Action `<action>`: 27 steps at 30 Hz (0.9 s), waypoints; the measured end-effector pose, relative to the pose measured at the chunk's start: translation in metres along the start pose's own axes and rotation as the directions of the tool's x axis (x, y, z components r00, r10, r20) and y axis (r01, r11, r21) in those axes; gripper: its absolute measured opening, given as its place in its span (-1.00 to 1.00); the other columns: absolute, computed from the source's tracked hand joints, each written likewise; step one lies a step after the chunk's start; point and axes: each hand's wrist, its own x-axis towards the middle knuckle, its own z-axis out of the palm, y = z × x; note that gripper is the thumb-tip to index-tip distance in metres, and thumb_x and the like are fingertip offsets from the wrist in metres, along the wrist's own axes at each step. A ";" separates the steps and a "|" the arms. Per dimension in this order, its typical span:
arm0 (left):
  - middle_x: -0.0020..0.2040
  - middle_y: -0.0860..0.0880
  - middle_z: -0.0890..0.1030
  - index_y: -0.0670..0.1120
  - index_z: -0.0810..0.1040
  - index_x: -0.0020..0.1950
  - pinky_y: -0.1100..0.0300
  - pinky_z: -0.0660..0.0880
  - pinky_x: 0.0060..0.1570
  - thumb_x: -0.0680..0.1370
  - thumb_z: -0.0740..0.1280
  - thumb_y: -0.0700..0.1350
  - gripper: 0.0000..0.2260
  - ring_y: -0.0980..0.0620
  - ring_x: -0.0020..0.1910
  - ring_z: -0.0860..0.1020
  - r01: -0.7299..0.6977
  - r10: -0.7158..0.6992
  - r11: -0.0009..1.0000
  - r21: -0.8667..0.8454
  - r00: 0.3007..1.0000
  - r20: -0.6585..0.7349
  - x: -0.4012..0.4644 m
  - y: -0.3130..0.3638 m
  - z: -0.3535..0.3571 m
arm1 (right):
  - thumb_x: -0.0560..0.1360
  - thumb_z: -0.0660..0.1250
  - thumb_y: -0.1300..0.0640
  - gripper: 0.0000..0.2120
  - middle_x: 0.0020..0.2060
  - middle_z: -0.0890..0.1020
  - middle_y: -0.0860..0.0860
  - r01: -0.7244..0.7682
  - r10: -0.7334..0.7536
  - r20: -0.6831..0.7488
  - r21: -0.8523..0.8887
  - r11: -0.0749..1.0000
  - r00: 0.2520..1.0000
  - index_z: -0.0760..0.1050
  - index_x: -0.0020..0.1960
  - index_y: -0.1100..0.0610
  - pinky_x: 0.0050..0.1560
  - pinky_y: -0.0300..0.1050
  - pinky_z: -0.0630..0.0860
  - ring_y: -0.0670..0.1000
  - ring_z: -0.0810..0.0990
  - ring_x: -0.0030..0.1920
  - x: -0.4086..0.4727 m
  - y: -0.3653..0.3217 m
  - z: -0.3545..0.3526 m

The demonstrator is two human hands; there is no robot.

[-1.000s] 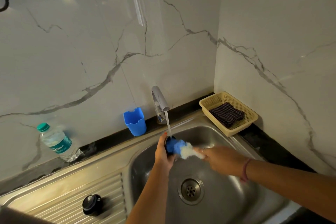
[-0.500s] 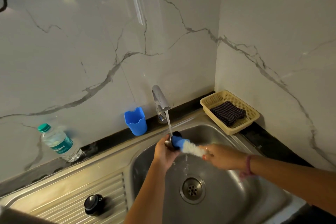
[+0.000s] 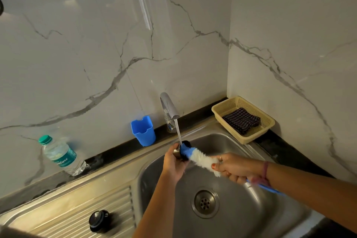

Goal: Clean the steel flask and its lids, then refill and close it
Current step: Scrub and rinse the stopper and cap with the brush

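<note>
**A:** What is changing at the sink?

**B:** I am watching the right hand drawing the long bottle brush with white bristles and a blue tip back out. A second ago only a short stub of white was showing; now most of the bristle length is clear, with just the blue tip at the mouth of the small steel piece with a black rim. Whether that is the flask itself or one of its lids, I cannot tell.

**A:** And the hands?

**B:** The left hand is curling round that piece under the running stream from the chrome tap, over the steel sink. The right is gripping the brush near where bristles meet handle.

**A:** Meaning?

**B:** I am judging that scrubbing is mid-stroke; refilling and closing are still waiting. A round black knobbed lid is sitting on the draining surface, apart.

**A:** Any writing?

**B:** The clear plastic water bottle with a green cap is carrying a teal label; its script is too blurred for me to read surely.
</note>
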 end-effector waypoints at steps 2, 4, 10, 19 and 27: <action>0.23 -0.31 0.55 -0.20 0.46 0.33 -0.11 0.56 0.06 0.56 0.36 -0.04 -0.61 -0.27 0.18 0.57 0.012 -0.011 0.999 0.046 1.000 -0.020 0.001 0.001 0.001 | 0.64 0.15 0.12 -0.58 -0.21 0.56 -0.08 0.109 -0.156 -0.101 -0.367 0.924 0.983 0.23 0.49 -0.01 -0.37 -0.39 0.38 -0.20 0.49 -0.33 -0.007 0.001 0.000; 0.17 -0.29 0.59 -0.18 0.50 0.24 -0.08 0.58 0.05 0.51 0.42 0.03 -0.59 -0.24 0.12 0.60 0.032 -0.027 0.996 0.088 0.998 -0.060 0.002 0.001 0.005 | 0.64 0.08 0.15 -0.47 -0.06 0.57 0.03 0.092 -0.374 -0.085 -0.898 0.429 0.924 -0.02 0.55 -0.05 -0.26 -0.27 0.42 -0.08 0.54 -0.19 -0.012 0.007 -0.005; 0.06 -0.24 0.59 -0.16 0.50 0.10 -0.03 0.55 0.15 0.50 0.44 0.03 -0.68 -0.18 0.05 0.58 0.079 -0.044 0.974 0.213 0.985 -0.165 0.006 -0.002 0.008 | 0.63 0.05 0.27 -0.34 -0.11 0.48 0.08 0.058 -0.478 0.071 -0.997 -0.042 0.875 -0.24 0.54 -0.11 -0.30 -0.14 0.47 -0.04 0.46 -0.28 -0.007 0.012 -0.012; 0.12 -0.28 0.62 -0.25 0.52 0.21 -0.22 0.51 0.21 0.49 0.46 -0.10 -0.63 -0.25 0.14 0.60 -0.040 0.045 0.997 0.063 0.995 -0.088 0.009 -0.006 -0.001 | 0.64 0.16 0.11 -0.84 -0.45 0.29 -0.08 -0.164 0.128 0.152 0.255 0.953 0.980 0.39 0.20 0.07 -0.63 -0.36 0.07 -0.19 0.16 -0.56 -0.010 0.015 -0.011; 0.17 -0.28 0.51 -0.16 0.43 0.21 -0.13 0.54 0.21 0.51 0.44 -0.09 -0.64 -0.25 0.13 0.57 -0.006 -0.004 0.999 -0.052 0.979 -0.205 0.008 -0.001 -0.001 | 0.62 0.20 0.06 -0.59 0.02 0.55 -0.11 0.062 -0.172 -0.267 -0.374 0.925 0.948 0.30 0.45 -0.05 -0.04 -0.33 0.48 -0.17 0.54 -0.04 -0.023 0.052 -0.004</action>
